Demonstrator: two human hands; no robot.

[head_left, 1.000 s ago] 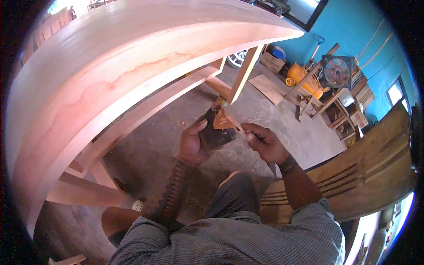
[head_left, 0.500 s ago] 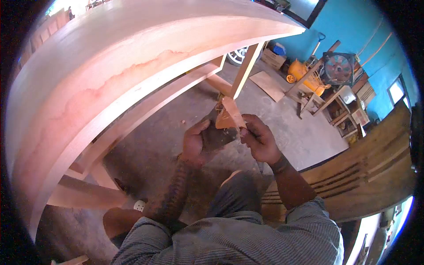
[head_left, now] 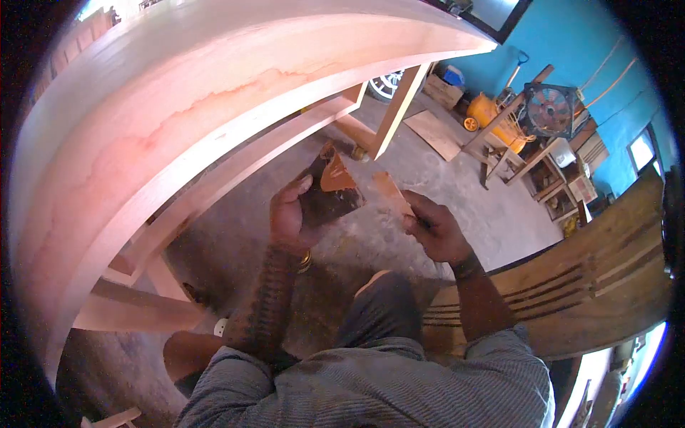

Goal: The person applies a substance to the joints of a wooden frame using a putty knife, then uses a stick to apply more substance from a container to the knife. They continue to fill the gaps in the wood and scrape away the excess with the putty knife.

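Observation:
In the middle of the head view my left hand (head_left: 289,217) grips a dark flat board (head_left: 328,203). A patch of orange-brown putty (head_left: 337,173) is smeared on its upper part. To the right, my right hand (head_left: 440,232) is closed around a flat putty spreader (head_left: 392,191), its face coated in the same orange-brown colour. A small gap separates the spreader from the board. Above and left of both hands runs the curved edge of a pale wooden table (head_left: 235,96), marked with a reddish wavy stain.
A wooden leg (head_left: 401,107) and lower rails stand beyond my hands. A slatted brown wooden panel (head_left: 564,285) lies at the right. Farther back are an orange compressor tank (head_left: 485,110), a fan (head_left: 549,109) and a loose board (head_left: 433,135) on the concrete floor.
My hands have moved apart. The board has shifted left, and the spreader has come off it towards the right, so the putty on the board now shows.

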